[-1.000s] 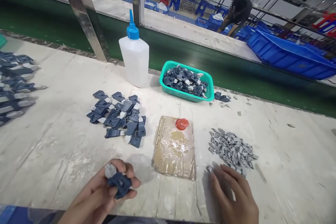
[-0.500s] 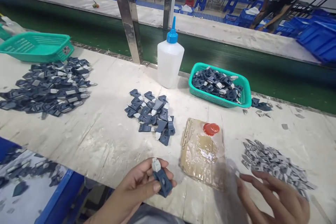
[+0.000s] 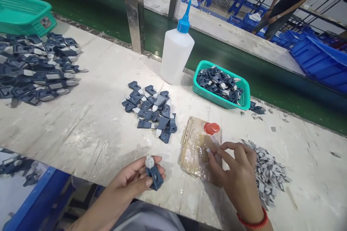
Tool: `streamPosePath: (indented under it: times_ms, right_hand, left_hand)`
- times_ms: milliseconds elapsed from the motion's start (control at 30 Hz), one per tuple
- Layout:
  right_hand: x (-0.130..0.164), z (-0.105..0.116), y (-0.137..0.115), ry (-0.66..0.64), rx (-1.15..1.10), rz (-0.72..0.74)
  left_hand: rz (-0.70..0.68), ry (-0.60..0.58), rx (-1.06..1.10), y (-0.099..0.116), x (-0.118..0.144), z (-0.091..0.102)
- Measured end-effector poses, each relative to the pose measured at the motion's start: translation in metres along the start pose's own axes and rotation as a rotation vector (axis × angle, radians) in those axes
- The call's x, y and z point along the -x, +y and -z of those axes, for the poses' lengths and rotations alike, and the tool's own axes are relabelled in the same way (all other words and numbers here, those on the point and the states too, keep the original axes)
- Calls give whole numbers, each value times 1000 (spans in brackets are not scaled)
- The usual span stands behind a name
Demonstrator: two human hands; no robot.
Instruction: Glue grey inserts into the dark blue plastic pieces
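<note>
A dark blue plastic clip (image 3: 154, 176) with a white tab is pinched in the left hand (image 3: 130, 180). A tiny grey piece (image 3: 208, 150) is nipped by the right hand (image 3: 234, 173) over the glossy taped card (image 3: 196, 144).

Worn white workbench (image 3: 81, 122), green conveyor belt (image 3: 271, 79) behind, steel posts (image 3: 132, 11), blue crates (image 3: 317, 57).

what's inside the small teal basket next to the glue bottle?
The small teal basket holds a heap of dark blue plastic parts with pale tabs. Only the top layer shows; anything beneath, and the basket floor, is covered.
</note>
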State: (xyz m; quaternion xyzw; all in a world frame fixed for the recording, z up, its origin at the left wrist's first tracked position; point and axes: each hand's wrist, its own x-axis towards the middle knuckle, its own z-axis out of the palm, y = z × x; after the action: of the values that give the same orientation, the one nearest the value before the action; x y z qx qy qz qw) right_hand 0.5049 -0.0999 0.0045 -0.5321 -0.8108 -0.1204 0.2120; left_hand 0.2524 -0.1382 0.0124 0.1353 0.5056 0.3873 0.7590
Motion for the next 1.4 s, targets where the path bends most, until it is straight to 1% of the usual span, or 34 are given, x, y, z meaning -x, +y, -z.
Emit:
streamPosePath:
  times_ms: [200, 400, 567, 633, 900, 1033, 1100, 1167, 1233, 1333, 1400]
  right_hand:
    - [-2, 0, 0, -24, -1, 7]
    - [-5, 0, -1, -23, -2, 18]
    - [-8, 1, -2, -34, -2, 31]
    - [-9, 1, -2, -37, -1, 38]
    - [-7, 0, -1, -26, 9, 44]
    - [-9, 9, -2, 8, 21, 45]
    - [-12, 16, -5, 58, 29, 9]
    - [-13, 20, -7, 135, 35, -41]
    - [-12, 20, -9, 168, 31, -53]
    - [-7, 14, -11, 92, 0, -18]
    - [-4, 10, -11, 99, 2, -41]
  left_hand:
    - [11, -16, 11, 2, 0, 0]
    - [19, -42, 16, 0, -2, 5]
    - [9, -133, 5, -5, -6, 13]
    - [-5, -152, 8, -6, -8, 15]
    - [-23, -159, 14, -8, -10, 17]
    - [-16, -129, 35, -5, -6, 13]
    - [2, -102, 55, -5, -3, 7]
    - [19, -100, 85, -6, -1, 2]
    - [33, -133, 110, -10, -2, -2]
    - [7, -206, 70, -18, -7, -3]
    - [-48, -254, 12, -23, -10, -2]
